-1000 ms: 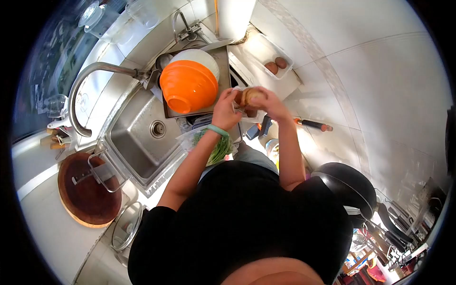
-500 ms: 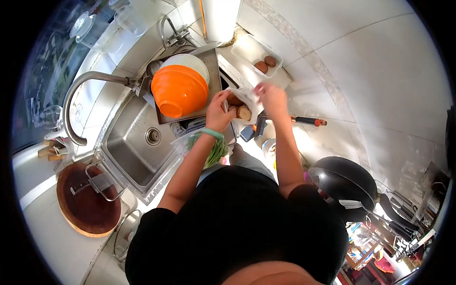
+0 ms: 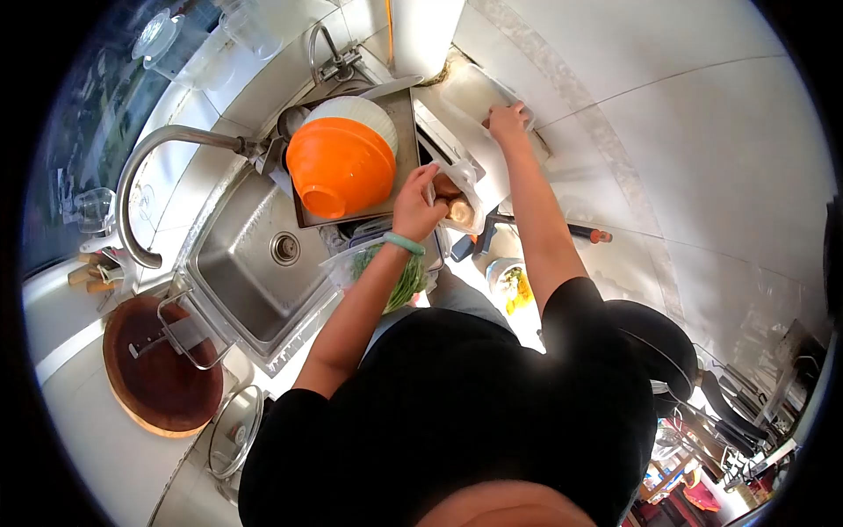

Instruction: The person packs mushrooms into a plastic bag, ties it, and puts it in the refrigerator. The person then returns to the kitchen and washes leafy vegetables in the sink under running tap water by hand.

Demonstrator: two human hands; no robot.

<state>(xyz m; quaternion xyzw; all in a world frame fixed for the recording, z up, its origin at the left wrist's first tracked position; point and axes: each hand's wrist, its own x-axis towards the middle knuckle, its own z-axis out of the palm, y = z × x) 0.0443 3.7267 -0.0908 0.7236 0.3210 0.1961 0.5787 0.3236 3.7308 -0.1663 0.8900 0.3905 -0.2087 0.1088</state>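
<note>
My left hand (image 3: pixel 418 202) grips the edge of a white plastic bag (image 3: pixel 475 213) with fingers and thumb pinched. Inside the bag lie brown, rounded mushrooms (image 3: pixel 458 210), one turned with its pale underside up. At the back, my right hand (image 3: pixel 507 121) reaches down into a pale plastic container (image 3: pixel 465 85). Its fingers curl over the spot where brown mushrooms lie; the hand hides most of them, and a bit of brown shows at the fingertips. A bag of green vegetables (image 3: pixel 406 285) is below my left wrist.
An orange bowl (image 3: pixel 341 167) lies upside down on a metal tray (image 3: pixel 407 132) beside the steel sink (image 3: pixel 255 290). A curved faucet (image 3: pixel 132 189) arches over the sink's left side. A round wooden board (image 3: pixel 158 369) stands left; a black wok (image 3: pixel 659 342) is right.
My right hand has moved from the bag's rim up and back into the plastic container, covering the mushrooms there. My left hand still holds the bag. The view has shifted slightly.
</note>
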